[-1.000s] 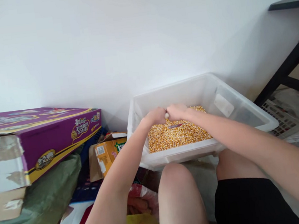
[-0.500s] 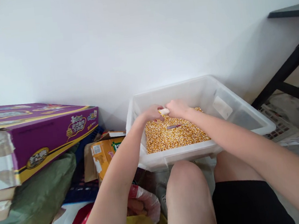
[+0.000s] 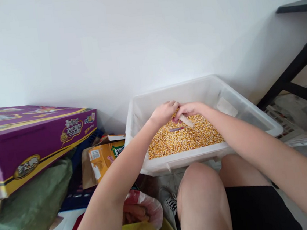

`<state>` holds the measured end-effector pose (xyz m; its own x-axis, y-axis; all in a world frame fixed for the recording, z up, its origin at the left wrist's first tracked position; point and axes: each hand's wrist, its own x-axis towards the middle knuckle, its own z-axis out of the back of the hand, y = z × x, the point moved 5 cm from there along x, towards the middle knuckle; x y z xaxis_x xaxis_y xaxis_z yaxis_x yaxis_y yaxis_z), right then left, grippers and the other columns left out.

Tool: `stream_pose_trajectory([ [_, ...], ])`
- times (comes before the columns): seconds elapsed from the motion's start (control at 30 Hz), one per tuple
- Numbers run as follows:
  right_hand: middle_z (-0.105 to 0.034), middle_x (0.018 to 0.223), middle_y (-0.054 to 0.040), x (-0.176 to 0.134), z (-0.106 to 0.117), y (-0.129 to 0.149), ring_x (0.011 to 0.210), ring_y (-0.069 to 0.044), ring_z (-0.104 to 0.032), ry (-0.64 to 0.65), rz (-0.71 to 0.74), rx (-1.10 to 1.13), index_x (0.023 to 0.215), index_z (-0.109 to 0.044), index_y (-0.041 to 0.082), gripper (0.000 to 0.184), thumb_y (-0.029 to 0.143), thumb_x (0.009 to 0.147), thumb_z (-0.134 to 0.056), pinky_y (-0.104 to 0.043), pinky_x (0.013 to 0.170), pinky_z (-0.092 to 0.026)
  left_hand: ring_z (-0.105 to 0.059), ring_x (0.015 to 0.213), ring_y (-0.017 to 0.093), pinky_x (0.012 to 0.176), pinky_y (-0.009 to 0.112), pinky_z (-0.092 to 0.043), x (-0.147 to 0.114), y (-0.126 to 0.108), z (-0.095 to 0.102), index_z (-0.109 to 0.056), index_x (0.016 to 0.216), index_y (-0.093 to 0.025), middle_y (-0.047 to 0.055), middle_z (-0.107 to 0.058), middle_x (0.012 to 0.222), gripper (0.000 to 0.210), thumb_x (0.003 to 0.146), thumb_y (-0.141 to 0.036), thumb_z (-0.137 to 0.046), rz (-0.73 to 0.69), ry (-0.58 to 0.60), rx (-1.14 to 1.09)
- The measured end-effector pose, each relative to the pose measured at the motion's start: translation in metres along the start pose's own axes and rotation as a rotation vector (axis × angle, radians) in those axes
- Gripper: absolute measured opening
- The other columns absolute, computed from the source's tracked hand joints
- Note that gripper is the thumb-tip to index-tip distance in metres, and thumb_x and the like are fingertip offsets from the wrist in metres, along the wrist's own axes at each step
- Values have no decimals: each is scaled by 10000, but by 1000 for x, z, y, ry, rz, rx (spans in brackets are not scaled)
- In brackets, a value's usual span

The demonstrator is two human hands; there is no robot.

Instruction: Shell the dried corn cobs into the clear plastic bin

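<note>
Both hands are over a translucent plastic bin (image 3: 172, 161) that holds a heap of loose corn kernels (image 3: 184, 141). Between them is an ear of corn (image 3: 186, 121), its bare pale cob end pointing down to the right. My right hand (image 3: 190, 109) curls its fingers round the ear. My left hand (image 3: 166, 112) closes on the ear's upper left end, where a few yellow kernels show; its fingertips are partly hidden. A slim tool with a dark reddish end (image 3: 176, 129) lies on the kernels just below the hands.
A purple carton (image 3: 45, 142) stands at the left above a green bag (image 3: 38, 202). Beside the bin sits an orange box (image 3: 100, 158), with a plastic bag (image 3: 144, 208) lower down. A black metal frame (image 3: 289, 70) rises at the right, and a white wall (image 3: 144, 38) is behind.
The ear has turned, so its bare cob now slants down to the right. My left hand has come rightward over its upper end, and my right hand has shifted slightly right.
</note>
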<state>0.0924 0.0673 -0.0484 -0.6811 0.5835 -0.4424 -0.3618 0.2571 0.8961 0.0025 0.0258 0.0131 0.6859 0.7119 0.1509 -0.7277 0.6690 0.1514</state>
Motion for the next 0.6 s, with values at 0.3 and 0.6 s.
stream_pose_trajectory([
  [0.3,-536,426,4,4,-3,6,423,-117,-498,-77,17,-453,497,-558,142,156,163,619,-652,-236,461,-430,-629,898,254,692,320,-466,0,-3,-3,-551,1072,-91,144,-614,990,265,902,-279,-472,95,74,131],
  [0.6,-697,656,-83,9,-14,26,616,-222,-642,-523,134,-1103,698,-716,141,160,231,595,-634,-256,518,-413,-666,905,287,743,336,-498,-4,12,-8,-633,995,-105,161,-681,945,251,782,-211,-552,215,173,94],
])
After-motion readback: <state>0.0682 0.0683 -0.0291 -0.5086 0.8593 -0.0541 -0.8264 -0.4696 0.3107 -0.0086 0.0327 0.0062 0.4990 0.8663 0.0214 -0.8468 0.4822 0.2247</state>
